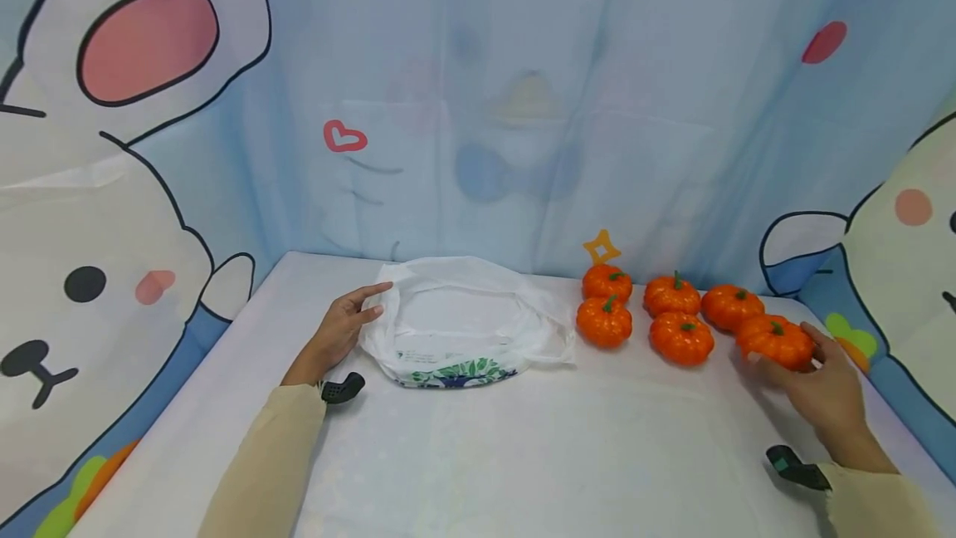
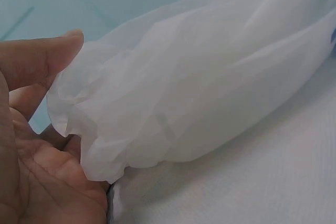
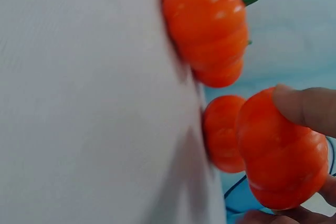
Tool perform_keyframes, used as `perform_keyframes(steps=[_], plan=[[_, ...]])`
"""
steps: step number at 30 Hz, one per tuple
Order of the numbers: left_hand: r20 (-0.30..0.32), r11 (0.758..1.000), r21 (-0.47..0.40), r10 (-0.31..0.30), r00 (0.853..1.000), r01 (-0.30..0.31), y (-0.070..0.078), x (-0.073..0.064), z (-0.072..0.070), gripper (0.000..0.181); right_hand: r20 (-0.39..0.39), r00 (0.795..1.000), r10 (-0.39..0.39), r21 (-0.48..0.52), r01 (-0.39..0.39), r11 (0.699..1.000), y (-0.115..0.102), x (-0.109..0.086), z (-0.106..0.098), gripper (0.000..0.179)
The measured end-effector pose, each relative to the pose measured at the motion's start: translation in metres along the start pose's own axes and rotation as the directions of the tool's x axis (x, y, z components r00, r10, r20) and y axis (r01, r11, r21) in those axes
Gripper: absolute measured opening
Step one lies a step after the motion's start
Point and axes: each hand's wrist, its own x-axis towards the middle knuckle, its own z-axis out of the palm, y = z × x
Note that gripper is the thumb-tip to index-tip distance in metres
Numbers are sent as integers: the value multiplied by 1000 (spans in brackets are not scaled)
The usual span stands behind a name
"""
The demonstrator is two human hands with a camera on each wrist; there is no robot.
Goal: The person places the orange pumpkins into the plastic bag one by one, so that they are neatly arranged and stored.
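Observation:
My right hand (image 1: 825, 393) grips a small orange pumpkin (image 1: 777, 340) with a green stem, thumb on one side and fingers on the other. In the right wrist view that pumpkin (image 3: 281, 150) hangs just off the white table, its shadow beside it. At the left, my left hand (image 1: 339, 335) is at the edge of a white plastic bag (image 1: 463, 314) with a green leaf print, which lies with its mouth spread wide. The left wrist view shows the bag's crumpled rim (image 2: 100, 145) between the thumb and the curled fingers.
Several more orange pumpkins (image 1: 681, 339) stand in two loose rows right of the bag, near the table's back edge. The white table (image 1: 560, 455) meets a blue cartoon curtain (image 1: 523, 106) behind and at both sides.

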Motion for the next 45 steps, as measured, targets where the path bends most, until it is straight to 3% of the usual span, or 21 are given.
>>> perform_keyframes(steps=[5,13,22,31,39,45], plan=[[-13,1000,6,-1,1000,2,1,-1,-3,53,-52,995,-89,-20,88,996,-17,-6,-2,99],[19,1000,-18,18,1000,-18,-3,-1,-3,52,-46,987,-156,24,157,987,-49,-27,-4,98],[27,999,-22,31,999,-30,-3,0,0,52,11,970,-241,97,239,966,-97,-49,3,95],[22,999,-4,48,999,-48,-4,0,0,50,102,955,-280,199,256,946,-142,-50,19,95],[12,1000,-19,22,1000,-22,-3,-1,0,50,227,916,-329,295,258,920,-181,-52,40,97],[23,998,0,57,998,-57,-4,1,-2,48,326,851,-411,389,275,879,-213,-56,79,94]])
